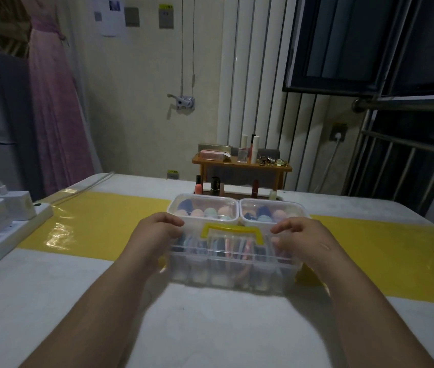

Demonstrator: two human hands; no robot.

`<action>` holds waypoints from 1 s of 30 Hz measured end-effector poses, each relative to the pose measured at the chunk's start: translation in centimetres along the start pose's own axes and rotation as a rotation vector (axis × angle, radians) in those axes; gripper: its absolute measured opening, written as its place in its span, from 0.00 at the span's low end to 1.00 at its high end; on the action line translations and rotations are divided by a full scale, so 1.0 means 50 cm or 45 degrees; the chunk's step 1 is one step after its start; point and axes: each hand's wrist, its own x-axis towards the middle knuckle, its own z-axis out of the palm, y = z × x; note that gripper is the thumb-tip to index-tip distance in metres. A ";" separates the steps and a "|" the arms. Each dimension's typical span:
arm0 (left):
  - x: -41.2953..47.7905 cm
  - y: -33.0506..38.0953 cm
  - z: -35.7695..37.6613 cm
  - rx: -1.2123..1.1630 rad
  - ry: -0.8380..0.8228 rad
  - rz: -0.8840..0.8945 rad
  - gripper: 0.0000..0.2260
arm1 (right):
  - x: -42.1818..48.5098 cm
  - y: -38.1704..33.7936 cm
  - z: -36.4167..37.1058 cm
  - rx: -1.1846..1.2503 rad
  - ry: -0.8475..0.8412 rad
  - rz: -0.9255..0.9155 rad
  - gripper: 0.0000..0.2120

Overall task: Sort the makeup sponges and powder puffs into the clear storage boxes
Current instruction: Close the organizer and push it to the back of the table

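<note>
A large clear storage box with a yellow handle stands at the table's middle, its lid on, with powder puffs seen edge-on through its wall. My left hand grips its left end with fingers curled over the lid. On the right end my right hand holds the box in the same way. Right behind it stand two small clear lidded boxes, the left box and the right box, each holding several pastel and dark makeup sponges.
A white power strip with two chargers lies at the table's left edge. A small wooden shelf with bottles and lipsticks stands at the back of the table. A yellow band crosses the white tabletop.
</note>
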 end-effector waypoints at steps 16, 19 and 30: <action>-0.032 0.021 -0.014 1.123 -0.454 0.324 0.42 | -0.005 0.003 0.016 -0.847 -0.329 -0.192 0.46; -0.031 0.026 -0.020 1.100 -0.417 0.287 0.46 | -0.006 0.004 0.007 -0.801 -0.338 -0.140 0.53; -0.024 0.025 -0.043 1.047 -0.469 0.123 0.19 | -0.006 0.003 0.002 -0.815 -0.354 0.061 0.60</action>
